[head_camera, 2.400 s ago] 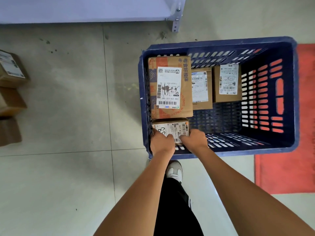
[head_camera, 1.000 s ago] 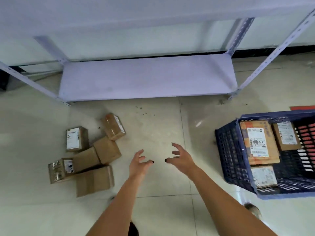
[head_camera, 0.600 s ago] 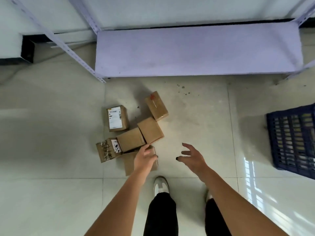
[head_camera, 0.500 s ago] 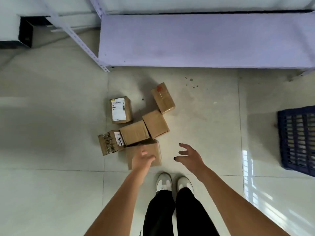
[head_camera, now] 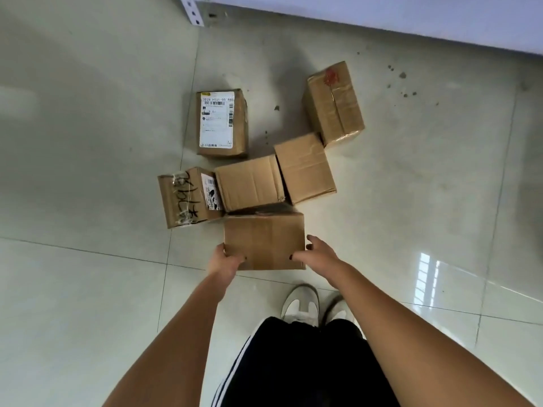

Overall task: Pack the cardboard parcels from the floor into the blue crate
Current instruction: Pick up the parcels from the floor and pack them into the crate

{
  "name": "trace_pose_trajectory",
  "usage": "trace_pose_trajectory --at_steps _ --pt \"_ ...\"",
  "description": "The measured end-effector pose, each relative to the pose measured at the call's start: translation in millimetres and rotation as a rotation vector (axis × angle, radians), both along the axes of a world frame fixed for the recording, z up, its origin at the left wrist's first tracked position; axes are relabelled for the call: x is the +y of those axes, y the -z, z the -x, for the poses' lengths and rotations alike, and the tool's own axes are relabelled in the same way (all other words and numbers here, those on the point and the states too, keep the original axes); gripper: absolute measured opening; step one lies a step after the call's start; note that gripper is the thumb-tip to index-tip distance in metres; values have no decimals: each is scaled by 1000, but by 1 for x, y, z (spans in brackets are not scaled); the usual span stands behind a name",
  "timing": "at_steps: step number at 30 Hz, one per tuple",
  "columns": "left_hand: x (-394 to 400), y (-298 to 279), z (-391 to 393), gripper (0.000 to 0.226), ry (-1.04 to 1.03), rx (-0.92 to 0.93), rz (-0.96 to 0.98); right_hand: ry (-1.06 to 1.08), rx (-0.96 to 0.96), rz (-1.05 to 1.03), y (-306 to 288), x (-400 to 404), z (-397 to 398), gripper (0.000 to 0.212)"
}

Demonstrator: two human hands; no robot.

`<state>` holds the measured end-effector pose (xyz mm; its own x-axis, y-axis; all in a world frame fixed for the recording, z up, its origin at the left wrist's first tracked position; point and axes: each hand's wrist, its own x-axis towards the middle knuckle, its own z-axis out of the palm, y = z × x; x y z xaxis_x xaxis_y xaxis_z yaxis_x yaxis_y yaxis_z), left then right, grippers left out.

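Several cardboard parcels lie in a cluster on the tiled floor. The nearest plain parcel sits just in front of my feet. My left hand grips its near left corner, thumb on top. My right hand holds its right edge, thumb on the top face and fingers down the side. Behind it lie two plain parcels, one with black handwriting, one with a white label and one with a red mark. The blue crate is out of view.
The bottom board of a pale metal shelf runs along the top right, with its leg at the top. My white shoes stand just behind the nearest parcel. Bare tiles spread to the left and right.
I turned from the crate to the floor pile and bent closer. Both hands went from open in the air to closing on the sides of the nearest parcel.
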<state>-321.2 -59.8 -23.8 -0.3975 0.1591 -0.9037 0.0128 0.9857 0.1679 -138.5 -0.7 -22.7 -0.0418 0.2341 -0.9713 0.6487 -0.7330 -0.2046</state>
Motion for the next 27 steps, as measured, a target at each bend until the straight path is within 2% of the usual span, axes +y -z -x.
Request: trace_pose_trajectory --at_steps 5,9,14,18,21,25,27 --pt "3 -30 -26 55 -58 -44 -4 81 -32 11 -26 -1 -7 57" --pt "14 -84 -49 55 -32 -55 -31 109 -65 -35 -87 4 -39 52" --pt "47 -155 -98 42 20 -73 -99 230 -132 -102 -166 17 -100 36" --pt "72 -207 -159 44 65 -45 -156 385 -135 -127 -213 30 -155 35" --pt "81 -235 -218 41 93 -13 -177 426 -133 -157 -242 37 -207 39" --pt "87 -263 -311 38 79 24 -212 313 -101 -208 -268 48 -303 38" --pt "85 -276 -362 37 14 44 -230 266 -85 -257 -278 53 -354 49"
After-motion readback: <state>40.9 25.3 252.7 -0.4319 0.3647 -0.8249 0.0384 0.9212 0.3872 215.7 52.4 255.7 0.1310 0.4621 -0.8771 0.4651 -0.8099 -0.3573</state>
